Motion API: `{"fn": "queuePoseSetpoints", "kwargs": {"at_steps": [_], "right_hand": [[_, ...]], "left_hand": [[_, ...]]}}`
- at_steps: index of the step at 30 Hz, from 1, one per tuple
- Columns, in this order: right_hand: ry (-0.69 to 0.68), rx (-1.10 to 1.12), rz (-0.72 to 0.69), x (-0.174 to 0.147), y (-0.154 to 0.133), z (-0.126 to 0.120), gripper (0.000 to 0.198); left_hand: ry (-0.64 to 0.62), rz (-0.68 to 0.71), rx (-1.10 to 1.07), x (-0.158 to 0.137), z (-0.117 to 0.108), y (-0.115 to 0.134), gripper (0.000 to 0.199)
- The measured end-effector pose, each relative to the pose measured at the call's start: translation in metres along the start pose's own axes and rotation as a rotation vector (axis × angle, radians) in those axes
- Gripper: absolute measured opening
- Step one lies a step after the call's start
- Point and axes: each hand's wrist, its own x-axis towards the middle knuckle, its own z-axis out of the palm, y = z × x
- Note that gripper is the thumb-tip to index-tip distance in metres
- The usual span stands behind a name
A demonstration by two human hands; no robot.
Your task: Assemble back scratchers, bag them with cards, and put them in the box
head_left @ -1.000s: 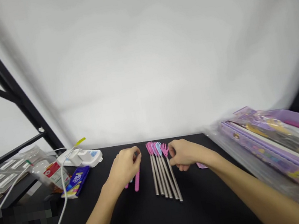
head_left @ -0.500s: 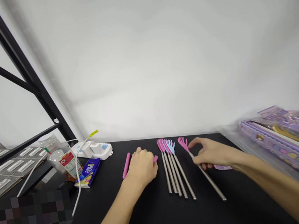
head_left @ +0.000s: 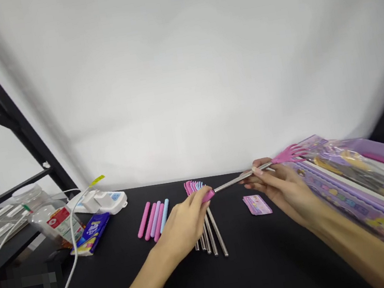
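Between my hands a pink back scratcher [head_left: 233, 182] is held up, its steel rod slanting upward to the right. My right hand [head_left: 286, 189] pinches the rod just below the pink claw head [head_left: 289, 153]. My left hand [head_left: 186, 218] is closed around a pink handle [head_left: 208, 196], which meets the rod's left end; how far the rod goes in is hidden. Partly behind my left hand lie several back scratchers [head_left: 217, 233] with pink, purple and blue heads and bare steel rods. Left of that hand, several loose handles [head_left: 149, 217] in pink, purple and blue lie side by side.
A small stack of pink cards [head_left: 257, 205] lies below my right hand. Purple packaging [head_left: 363, 199] with wrapped back scratchers fills the right side. At left are a power strip [head_left: 113, 201], a blue packet [head_left: 94, 233], a plastic jar [head_left: 52, 219] and a white cable [head_left: 73, 237].
My right hand has lifted the pink back scratcher off the table and turned its head rightward. My left hand has raised a pink handle to the rod's end, uncovering the other handles.
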Motion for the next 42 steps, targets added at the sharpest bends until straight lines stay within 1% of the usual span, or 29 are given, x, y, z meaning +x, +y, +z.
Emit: {"fn": "queuePoseSetpoints", "kwargs": {"at_steps": [4, 8, 13, 15, 18, 23, 26, 29, 31, 34, 36, 38, 40, 42], "right_hand": [[0.047, -0.043, -0.058, 0.0, 0.0, 0.0, 0.034], [0.014, -0.121, -0.033, -0.001, 0.001, -0.002, 0.031], [-0.017, -0.205, -0.025, -0.001, -0.001, -0.008, 0.032], [-0.049, -0.211, -0.018, -0.001, -0.002, -0.009, 0.031], [-0.103, -0.189, 0.009, -0.002, -0.002, -0.009, 0.03], [-0.119, -0.178, 0.104, -0.013, -0.003, 0.008, 0.033], [-0.139, -0.181, 0.134, -0.02, 0.003, 0.022, 0.035], [-0.169, -0.169, 0.12, -0.026, 0.012, 0.031, 0.035], [-0.191, -0.15, 0.111, -0.027, 0.016, 0.034, 0.034], [-0.24, -0.161, 0.125, -0.027, 0.014, 0.035, 0.03], [-0.275, -0.184, 0.161, -0.024, 0.006, 0.032, 0.029], [-0.26, -0.184, 0.196, -0.018, -0.004, 0.024, 0.035], [-0.208, -0.19, 0.207, -0.011, -0.015, 0.013, 0.044], [-0.211, -0.302, 0.191, -0.006, -0.025, 0.002, 0.045]], "left_hand": [[0.006, 0.005, -0.022, -0.001, 0.002, -0.003, 0.031], [0.035, 0.024, -0.029, 0.0, 0.006, -0.006, 0.031], [0.118, 0.149, -0.086, 0.0, 0.007, -0.015, 0.026], [0.142, 0.209, -0.085, 0.0, 0.004, -0.017, 0.023], [0.161, 0.257, -0.046, 0.0, -0.002, -0.016, 0.021], [0.256, 0.349, 0.078, 0.001, -0.005, -0.006, 0.02], [0.318, 0.396, 0.117, 0.0, 0.002, 0.0, 0.019], [0.35, 0.399, 0.109, -0.002, 0.01, 0.006, 0.017], [0.324, 0.373, 0.056, -0.002, 0.011, 0.009, 0.017], [0.199, 0.283, -0.06, -0.001, 0.005, 0.01, 0.017], [0.129, 0.232, -0.083, 0.002, -0.001, 0.006, 0.018], [0.122, 0.207, -0.044, 0.005, -0.007, -0.001, 0.021], [0.126, 0.197, 0.034, 0.007, -0.012, -0.01, 0.023], [0.101, 0.207, 0.137, 0.008, -0.016, -0.016, 0.023]]}}
